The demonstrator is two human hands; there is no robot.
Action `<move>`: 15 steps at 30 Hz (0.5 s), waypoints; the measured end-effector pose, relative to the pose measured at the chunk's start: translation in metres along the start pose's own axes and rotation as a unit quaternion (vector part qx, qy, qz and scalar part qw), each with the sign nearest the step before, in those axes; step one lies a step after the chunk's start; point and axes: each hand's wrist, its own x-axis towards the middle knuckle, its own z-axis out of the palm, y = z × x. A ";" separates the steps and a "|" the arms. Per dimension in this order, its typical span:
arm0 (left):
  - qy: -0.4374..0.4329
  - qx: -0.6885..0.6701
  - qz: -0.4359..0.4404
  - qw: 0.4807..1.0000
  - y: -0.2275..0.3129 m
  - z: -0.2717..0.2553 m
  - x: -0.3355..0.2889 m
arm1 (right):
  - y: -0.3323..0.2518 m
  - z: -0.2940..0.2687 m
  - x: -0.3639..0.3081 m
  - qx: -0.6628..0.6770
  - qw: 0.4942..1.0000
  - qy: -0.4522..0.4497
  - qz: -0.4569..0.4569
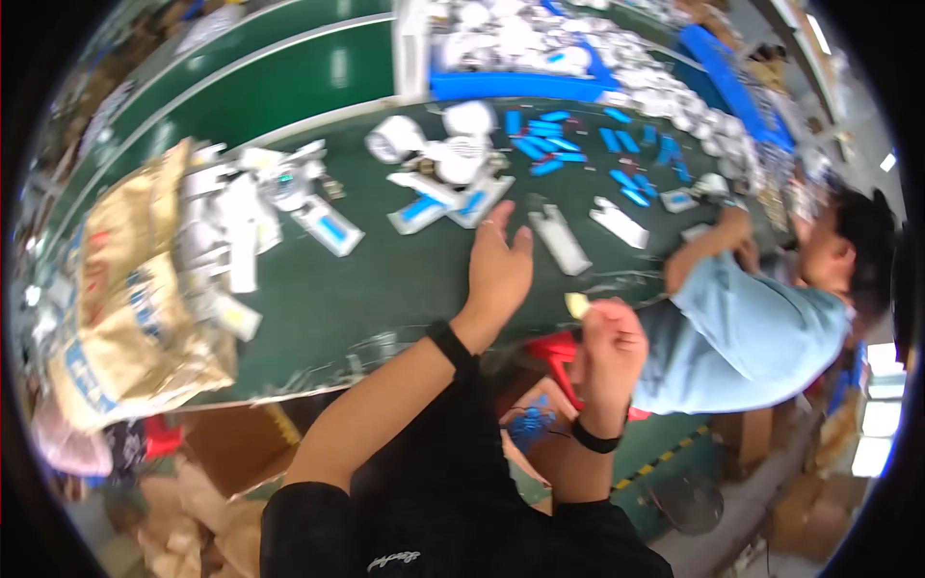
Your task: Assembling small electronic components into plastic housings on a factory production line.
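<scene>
Head view, right hand [612, 352] blurred, pinched yellow piece [577, 305] indistinct

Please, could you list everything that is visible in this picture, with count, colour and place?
Work table: one, green, centre
Blue cylinders: many, blue, far centre-right of table
Casings with blue inserts: at least three, white, mid-table
Plain casings: two, white, right of left hand
Round parts: several, white, beyond left hand
Sack: one, tan, table's left end
Bins: at least two, blue, far side
Cardboard box: one, brown, below table, left
Co-worker: one, light-blue shirt, right
Yellow piece: one, pale yellow, in right fingertips
Wristbands: two, black, one per wrist
Left hand: one, bare, over table
Right hand: one, bare, near table edge
</scene>
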 end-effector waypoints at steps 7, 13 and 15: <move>0.124 0.294 0.155 0.935 0.059 -0.224 0.036 | 0.025 0.040 0.019 0.390 0.869 -0.209 0.222; 0.138 0.587 0.108 0.790 0.052 -0.333 0.122 | 0.035 0.106 0.006 0.344 0.830 -0.323 0.298; 0.067 0.612 0.014 0.788 0.053 -0.336 0.133 | 0.033 0.109 0.000 0.330 0.835 -0.343 0.277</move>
